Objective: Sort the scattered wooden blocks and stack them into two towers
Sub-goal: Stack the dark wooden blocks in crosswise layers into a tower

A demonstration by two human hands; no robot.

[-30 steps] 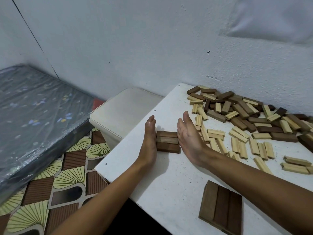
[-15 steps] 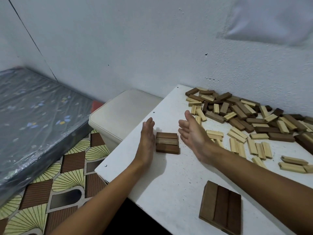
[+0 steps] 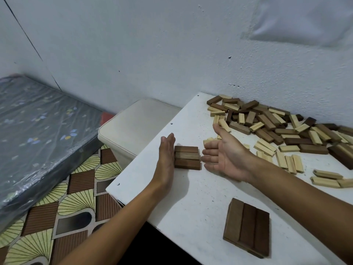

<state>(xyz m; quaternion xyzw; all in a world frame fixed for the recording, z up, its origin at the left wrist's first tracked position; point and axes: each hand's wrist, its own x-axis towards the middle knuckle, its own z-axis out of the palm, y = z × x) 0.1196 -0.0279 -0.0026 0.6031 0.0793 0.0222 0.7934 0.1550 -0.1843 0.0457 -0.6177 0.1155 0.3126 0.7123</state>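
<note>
White table (image 3: 191, 217), pushed into a wall corner; patterned floor and a wrapped mattress (image 3: 38, 131) off to the left. Scattered blocks (image 3: 267, 129), dark and pale mixed, lie heaped along the wall side.

Small layer of three dark blocks (image 3: 187, 157) sits near the table's left edge. Their long axes run left–right across the view, ends pointing toward each hand; the three lie side by side, touching. Second layer of three dark blocks (image 3: 247, 226) lies near the front edge, well apart, long axes running roughly away from the viewer.

Left hand (image 3: 166, 155) — flat, fingers straight, set on edge with the palm against the left ends of the small layer; it holds nothing. Right hand (image 3: 227, 155) is spread, palm up and turned inward, fingertips just beside the right ends; I cannot tell whether they touch. It grips nothing.

Risks, as I judge them:
- Uneven squeeze from the two hands could skew the middle block out of line, giving a crooked base.
- Push from the right with a weak left brace could slide the layer toward the table edge, which is close.
- Right forearm hangs over pale blocks; a sweep there would scatter them further.
</note>
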